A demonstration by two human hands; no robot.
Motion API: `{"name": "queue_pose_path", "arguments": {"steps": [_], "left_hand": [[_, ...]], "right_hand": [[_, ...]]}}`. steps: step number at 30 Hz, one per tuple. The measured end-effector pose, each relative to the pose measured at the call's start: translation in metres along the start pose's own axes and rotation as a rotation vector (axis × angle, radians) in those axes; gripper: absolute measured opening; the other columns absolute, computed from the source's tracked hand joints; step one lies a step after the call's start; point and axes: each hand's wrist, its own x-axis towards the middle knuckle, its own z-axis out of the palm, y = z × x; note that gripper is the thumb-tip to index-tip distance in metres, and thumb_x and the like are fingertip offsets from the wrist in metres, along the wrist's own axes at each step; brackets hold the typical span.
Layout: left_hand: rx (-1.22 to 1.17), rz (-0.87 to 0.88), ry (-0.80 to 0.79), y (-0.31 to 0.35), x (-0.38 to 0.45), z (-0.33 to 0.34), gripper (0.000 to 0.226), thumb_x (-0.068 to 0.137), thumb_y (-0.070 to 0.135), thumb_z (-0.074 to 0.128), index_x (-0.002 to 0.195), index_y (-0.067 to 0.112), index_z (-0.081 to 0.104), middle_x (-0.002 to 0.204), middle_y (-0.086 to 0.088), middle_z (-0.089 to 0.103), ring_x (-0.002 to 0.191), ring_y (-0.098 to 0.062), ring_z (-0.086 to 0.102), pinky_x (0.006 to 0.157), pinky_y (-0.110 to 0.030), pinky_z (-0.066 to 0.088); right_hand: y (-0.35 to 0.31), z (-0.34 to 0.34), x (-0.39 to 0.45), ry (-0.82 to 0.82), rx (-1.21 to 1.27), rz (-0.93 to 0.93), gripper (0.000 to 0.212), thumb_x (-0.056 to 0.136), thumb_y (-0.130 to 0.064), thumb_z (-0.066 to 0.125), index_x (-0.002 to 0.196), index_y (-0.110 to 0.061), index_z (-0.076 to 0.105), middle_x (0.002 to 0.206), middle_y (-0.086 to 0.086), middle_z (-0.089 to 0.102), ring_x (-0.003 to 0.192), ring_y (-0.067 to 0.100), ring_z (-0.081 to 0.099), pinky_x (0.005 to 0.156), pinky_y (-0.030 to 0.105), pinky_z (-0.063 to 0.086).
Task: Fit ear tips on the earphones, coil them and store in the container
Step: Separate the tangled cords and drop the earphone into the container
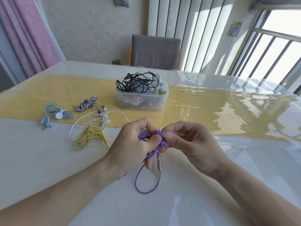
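from the head view, the left hand grips the purple earphones above the table, fingers curled round the bunched cord while a loop hangs down. the right hand pinches a small ear tip against one purple bud. the clear container, heaped with cables, sits further back. blue earphones, a striped pair and a yellow and white tangle lie to the left.

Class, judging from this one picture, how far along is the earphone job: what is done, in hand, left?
Done: the container already holds many coiled earphones. In hand: the left hand holds the purple earphones while the right hand pinches at an earbud. Left: the blue, striped, white and yellow sets lie on the table.
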Motion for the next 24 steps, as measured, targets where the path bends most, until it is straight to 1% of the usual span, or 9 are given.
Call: {"name": "queue_pose_path", "arguments": {"steps": [3,7,10,13,16,18,20,22,24], "left_hand": [[-0.052,-0.048,-0.012,0.0,0.0,0.001,0.015,0.095,0.001,0.055,0.081,0.002,0.049,0.069,-0.018,0.067,0.035,-0.023,0.043,0.042,-0.02,0.032],[-0.152,-0.118,-0.027,0.0,-0.001,0.003,0.014,0.095,-0.001,0.053,0.082,0.003,0.049,0.068,-0.02,0.066,0.031,-0.021,0.042,0.037,-0.015,0.028],[-0.194,-0.142,-0.057,-0.001,0.0,0.003,0.012,0.095,0.0,0.053,0.084,0.003,0.049,0.069,-0.02,0.066,0.03,-0.02,0.042,0.037,-0.013,0.026],[-0.212,-0.157,-0.079,-0.002,0.001,0.002,0.011,0.095,0.001,0.052,0.085,0.003,0.05,0.07,-0.02,0.065,0.03,-0.019,0.041,0.036,-0.015,0.026],[-0.213,-0.173,-0.11,-0.002,0.001,0.001,0.015,0.095,0.002,0.053,0.081,0.007,0.051,0.069,-0.018,0.065,0.029,-0.018,0.041,0.037,-0.015,0.023],[-0.203,-0.186,-0.137,-0.001,0.001,0.001,0.016,0.095,0.002,0.052,0.08,0.008,0.051,0.069,-0.018,0.064,0.029,-0.017,0.041,0.037,-0.015,0.022],[-0.201,-0.204,-0.153,-0.001,0.0,0.001,0.015,0.095,0.001,0.052,0.082,0.007,0.052,0.069,-0.019,0.063,0.028,-0.017,0.04,0.036,-0.013,0.025],[-0.184,-0.204,-0.161,-0.001,0.0,0.001,0.011,0.096,-0.001,0.05,0.086,0.003,0.054,0.069,-0.019,0.063,0.029,-0.017,0.04,0.035,-0.013,0.027],[-0.11,-0.17,-0.158,-0.002,0.0,0.001,0.014,0.097,0.001,0.049,0.088,0.0,0.059,0.07,-0.018,0.064,0.031,-0.018,0.041,0.036,-0.015,0.028]], "right_hand": [[-0.001,0.0,0.0,-0.003,-0.048,-0.036,0.014,0.083,-0.014,0.071,0.086,0.0,0.072,0.074,0.021,0.07,0.068,0.028,0.068,0.074,0.037,0.056],[-0.003,-0.002,0.0,0.006,-0.182,-0.066,0.02,0.084,-0.023,0.075,0.088,-0.003,0.073,0.074,0.018,0.072,0.074,0.029,0.067,0.082,0.051,0.056],[-0.005,-0.004,-0.002,0.014,-0.258,-0.091,0.016,0.084,-0.019,0.074,0.088,-0.004,0.074,0.076,0.016,0.074,0.078,0.038,0.068,0.086,0.053,0.056],[-0.006,-0.005,-0.002,0.023,-0.302,-0.11,0.013,0.083,-0.016,0.075,0.088,-0.005,0.075,0.082,0.019,0.074,0.081,0.041,0.068,0.083,0.054,0.057],[-0.006,-0.007,-0.001,0.014,-0.404,-0.157,0.004,0.086,-0.015,0.077,0.088,-0.012,0.076,0.084,0.008,0.075,0.081,0.034,0.069,0.081,0.049,0.058],[-0.007,-0.009,-0.001,0.004,-0.464,-0.201,0.002,0.086,-0.014,0.077,0.087,-0.015,0.076,0.085,0.001,0.075,0.081,0.024,0.069,0.079,0.043,0.057],[-0.009,-0.01,-0.001,-0.015,-0.508,-0.236,0.003,0.085,-0.012,0.077,0.087,-0.014,0.077,0.088,-0.003,0.073,0.085,0.022,0.07,0.078,0.039,0.057],[-0.01,-0.01,-0.002,-0.026,-0.522,-0.221,0.004,0.085,-0.011,0.078,0.088,-0.012,0.079,0.093,-0.004,0.075,0.093,0.022,0.071,0.08,0.04,0.058],[-0.011,-0.009,-0.004,-0.014,-0.504,-0.154,0.005,0.084,-0.009,0.079,0.089,-0.01,0.08,0.096,-0.003,0.077,0.097,0.017,0.073,0.083,0.041,0.06]]}}
